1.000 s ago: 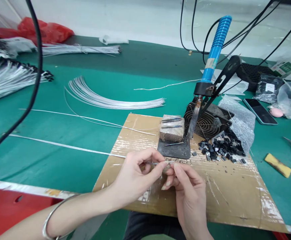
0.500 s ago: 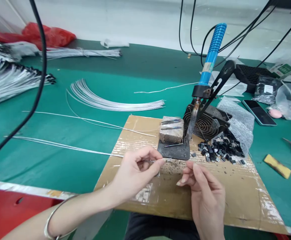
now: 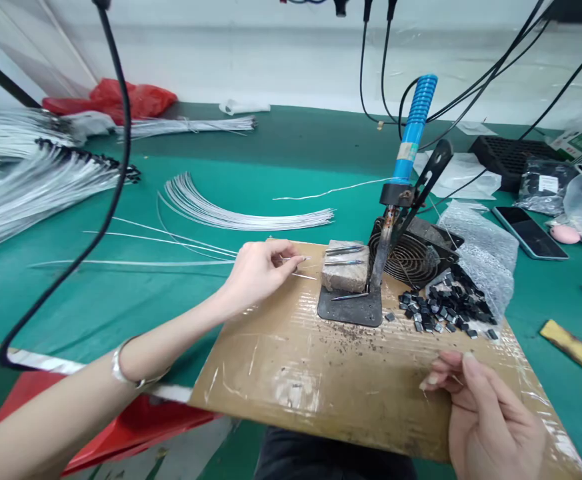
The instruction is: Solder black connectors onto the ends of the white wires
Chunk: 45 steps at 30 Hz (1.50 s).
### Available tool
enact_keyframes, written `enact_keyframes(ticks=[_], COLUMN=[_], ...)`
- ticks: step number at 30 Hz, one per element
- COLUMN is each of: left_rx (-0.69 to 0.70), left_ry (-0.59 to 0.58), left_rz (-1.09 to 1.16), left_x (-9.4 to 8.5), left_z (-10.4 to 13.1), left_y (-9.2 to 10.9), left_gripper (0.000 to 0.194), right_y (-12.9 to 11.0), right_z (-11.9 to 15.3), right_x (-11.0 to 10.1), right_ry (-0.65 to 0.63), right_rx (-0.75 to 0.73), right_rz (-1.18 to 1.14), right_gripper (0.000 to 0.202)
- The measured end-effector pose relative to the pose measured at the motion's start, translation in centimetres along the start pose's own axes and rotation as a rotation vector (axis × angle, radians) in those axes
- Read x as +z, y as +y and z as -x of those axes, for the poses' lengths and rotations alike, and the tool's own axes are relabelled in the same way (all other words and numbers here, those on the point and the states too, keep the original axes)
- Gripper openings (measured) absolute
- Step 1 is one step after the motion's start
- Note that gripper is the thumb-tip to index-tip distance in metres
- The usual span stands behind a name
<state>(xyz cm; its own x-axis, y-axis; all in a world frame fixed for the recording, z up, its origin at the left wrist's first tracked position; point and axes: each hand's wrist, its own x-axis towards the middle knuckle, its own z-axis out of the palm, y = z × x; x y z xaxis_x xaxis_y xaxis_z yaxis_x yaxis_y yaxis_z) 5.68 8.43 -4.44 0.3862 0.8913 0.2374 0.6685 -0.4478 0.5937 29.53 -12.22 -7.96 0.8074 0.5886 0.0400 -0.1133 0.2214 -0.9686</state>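
Observation:
My left hand (image 3: 265, 268) reaches over the left edge of the cardboard (image 3: 251, 393), thumb and fingers pinched on a thin white wire (image 3: 191, 263). Other loose white wires (image 3: 171, 241) run beneath or beside those fingers. Just right of it stands a worn block (image 3: 345, 275) on a dark metal base, with several metal tips lying on it. My right hand (image 3: 493, 417) hovers above the cardboard's right side, fingers curled and thumb close against them. Whether anything small is between them is hidden.
A blue-handled soldering iron (image 3: 415, 120) leans in its stand beside a round fan grille (image 3: 405, 252). Small black pieces (image 3: 438, 310) are heaped before bubble wrap (image 3: 481, 240). A wire bundle (image 3: 251, 217) lies behind. A phone (image 3: 529, 232) and yellow sponge (image 3: 571, 345) sit at right.
My left hand has moved up and away to the loose wires, carrying its wire. My right hand has drawn back to the right and toward me. The view has shifted slightly.

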Motion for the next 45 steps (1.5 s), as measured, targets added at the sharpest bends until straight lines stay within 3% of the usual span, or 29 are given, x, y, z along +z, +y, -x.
enact_keyframes(ticks=[6, 13, 17, 23, 27, 38, 45], left_rx=[0.063, 0.107, 0.139, 0.201, 0.199, 0.077, 0.044], left_ry=[0.034, 0.051, 0.088, 0.020, 0.040, 0.241, 0.259], left_rz=[-0.063, -0.103, -0.165, -0.245, -0.241, -0.037, 0.114], left_x=[1.4, 1.6, 1.1, 1.5, 1.6, -1.5, -3.2], left_z=[0.3, 0.3, -2.4, -8.0, -9.0, -8.3, -7.5], left_y=[-1.2, -1.7, -3.2, -6.3, -7.3, -6.9, -5.3], left_gripper=[0.022, 0.021, 0.021, 0.013, 0.016, 0.021, 0.031], right_y=[0.2, 0.8, 0.9, 1.1, 1.0, 1.6, 2.1], right_z=[0.1, 0.2, 0.4, 0.2, 0.0, -0.2, -0.7], right_x=[-0.1, -0.2, -0.2, -0.2, -0.2, -1.0, -2.0], right_ry=[-0.034, -0.002, -0.022, -0.022, -0.028, -0.043, -0.097], right_rx=[0.011, 0.009, -0.049, -0.094, -0.082, -0.074, -0.011], right_rz=[0.026, 0.049, 0.095, 0.114, 0.095, 0.116, 0.107], right_gripper=[0.036, 0.035, 0.032, 0.033, 0.034, 0.034, 0.037])
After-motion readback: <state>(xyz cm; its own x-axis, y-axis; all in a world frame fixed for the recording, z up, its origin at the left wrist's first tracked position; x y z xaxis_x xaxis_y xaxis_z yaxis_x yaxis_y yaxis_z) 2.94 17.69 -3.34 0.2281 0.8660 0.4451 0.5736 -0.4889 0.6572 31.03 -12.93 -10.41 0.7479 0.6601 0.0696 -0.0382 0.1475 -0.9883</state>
